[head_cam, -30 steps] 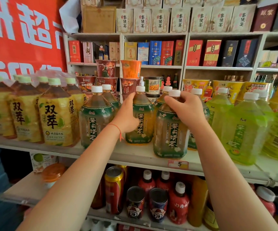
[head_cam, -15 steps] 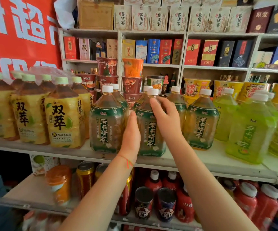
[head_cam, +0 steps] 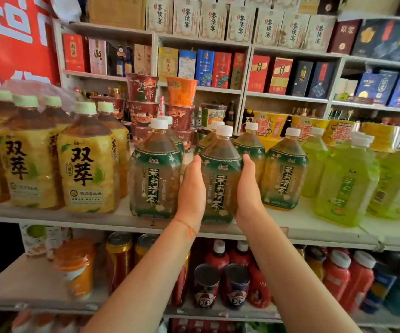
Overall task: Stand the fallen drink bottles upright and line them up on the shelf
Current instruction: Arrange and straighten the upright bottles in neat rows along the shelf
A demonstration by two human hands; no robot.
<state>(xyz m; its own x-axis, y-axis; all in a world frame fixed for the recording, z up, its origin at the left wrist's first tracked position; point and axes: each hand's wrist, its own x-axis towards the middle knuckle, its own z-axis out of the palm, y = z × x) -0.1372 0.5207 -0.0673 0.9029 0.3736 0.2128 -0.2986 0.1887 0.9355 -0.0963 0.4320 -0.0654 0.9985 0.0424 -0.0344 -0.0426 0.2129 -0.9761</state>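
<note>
A jasmine tea bottle (head_cam: 220,164) with a dark green label and white cap stands upright near the front edge of the shelf (head_cam: 314,228). My left hand (head_cam: 191,188) lies flat against its left side and my right hand (head_cam: 248,188) flat against its right side, fingers straight and pointing up. Matching bottles stand upright close by on the left (head_cam: 155,179) and on the right (head_cam: 284,174), with more of them behind (head_cam: 249,143). No bottle in view lies on its side.
Yellow-labelled tea bottles (head_cam: 88,169) fill the shelf's left end and pale green bottles (head_cam: 345,183) its right end. Instant noodle cups (head_cam: 143,102) are stacked behind. Cans (head_cam: 119,260) and red bottles (head_cam: 218,255) crowd the lower shelf.
My right hand left the bottle's neck and came down to its right side. My left hand stays on the left side, and the bottle now stands between its two neighbours.
</note>
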